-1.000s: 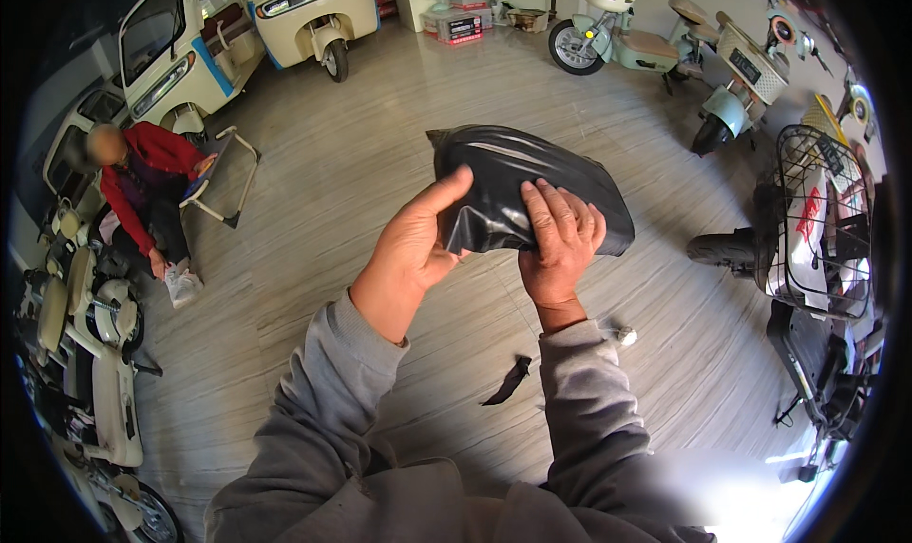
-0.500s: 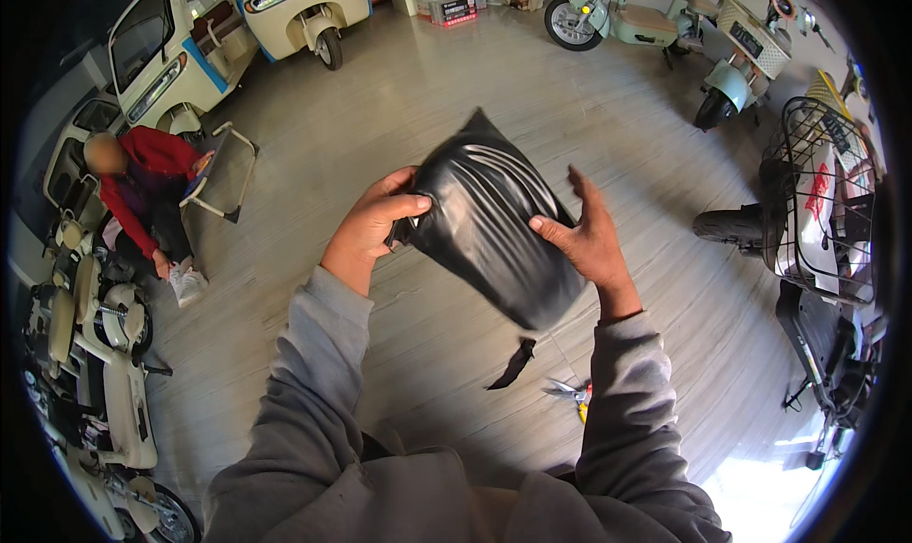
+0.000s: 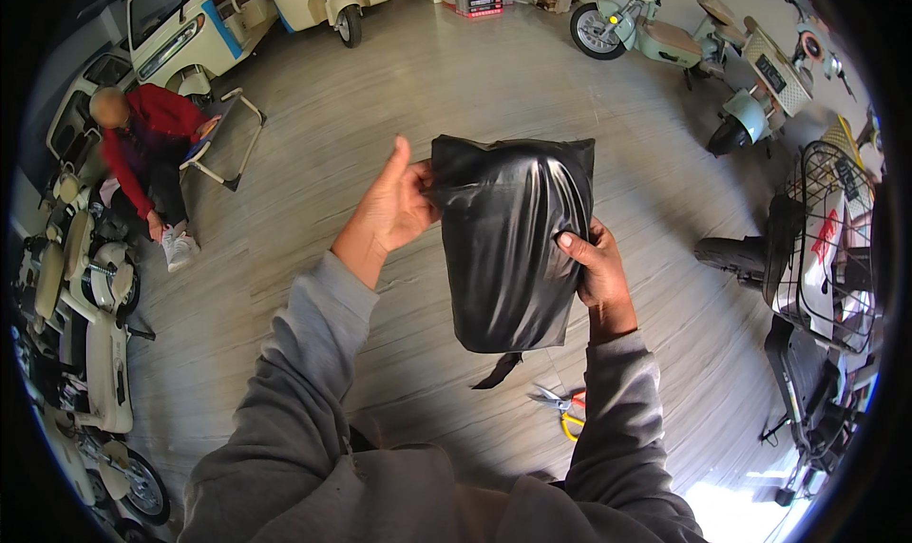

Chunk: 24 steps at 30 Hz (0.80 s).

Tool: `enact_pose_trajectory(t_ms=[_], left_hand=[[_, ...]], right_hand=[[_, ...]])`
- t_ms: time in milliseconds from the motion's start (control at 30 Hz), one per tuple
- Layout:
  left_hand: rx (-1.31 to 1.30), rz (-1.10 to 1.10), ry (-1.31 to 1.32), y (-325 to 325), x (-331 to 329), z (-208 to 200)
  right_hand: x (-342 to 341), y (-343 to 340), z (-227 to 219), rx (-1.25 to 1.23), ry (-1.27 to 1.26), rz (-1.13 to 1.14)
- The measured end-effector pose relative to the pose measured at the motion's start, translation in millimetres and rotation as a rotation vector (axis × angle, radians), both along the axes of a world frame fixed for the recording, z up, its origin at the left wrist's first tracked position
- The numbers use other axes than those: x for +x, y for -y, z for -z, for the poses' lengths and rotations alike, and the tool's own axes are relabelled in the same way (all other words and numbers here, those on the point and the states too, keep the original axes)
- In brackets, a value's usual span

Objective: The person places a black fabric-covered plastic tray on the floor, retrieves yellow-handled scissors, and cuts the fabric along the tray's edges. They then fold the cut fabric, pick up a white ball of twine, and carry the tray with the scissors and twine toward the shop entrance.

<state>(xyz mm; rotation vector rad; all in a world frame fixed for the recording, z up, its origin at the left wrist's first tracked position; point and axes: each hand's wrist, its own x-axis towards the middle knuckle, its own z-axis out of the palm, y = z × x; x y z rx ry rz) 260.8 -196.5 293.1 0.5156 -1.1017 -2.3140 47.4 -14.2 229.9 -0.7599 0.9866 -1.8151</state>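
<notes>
One black bag (image 3: 508,248) is held up above the floor (image 3: 408,96), between the left hand (image 3: 399,206) and the right hand (image 3: 604,272), its long axis pointing away from the body. Its right edge is clasped by the right hand, thumb in front; its upper left side is met by the left hand, thumb raised, though whether it is pinched cannot be told. Below, one pair of scissors (image 3: 563,404) and one black scrap (image 3: 498,373) are seen.

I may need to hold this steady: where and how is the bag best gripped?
Probably at the lower left edge, coming from the left, thumb in front: that edge is free, the bag looks filled there, the right hand grips the opposite edge, and the left hand is at the upper left.
</notes>
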Motion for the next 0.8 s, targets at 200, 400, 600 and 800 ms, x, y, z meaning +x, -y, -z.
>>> enact_pose_trajectory(t_ms=[200,400,600,800], left_hand=[[-0.234,-0.118,0.002,-13,-16,0],[-0.498,-0.360,-0.100,-6,-25,12],[-0.664,-0.561,-0.229,-1,-30,14],[-0.359,-0.485,-0.136,-11,-24,7]], right_hand=[[12,6,0,-0.009,0.015,0.100],[21,6,-5,-0.012,-0.009,0.108],[35,9,-7,-0.093,0.078,0.041],[42,9,-8,-0.082,0.133,0.001]])
